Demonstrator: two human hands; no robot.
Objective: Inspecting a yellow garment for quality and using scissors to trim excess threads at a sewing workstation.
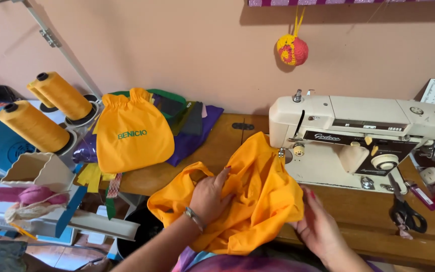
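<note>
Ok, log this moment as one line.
left hand: pressing orange fabric | right hand: gripping fabric edge | sewing machine: behind | scissors: on table
</note>
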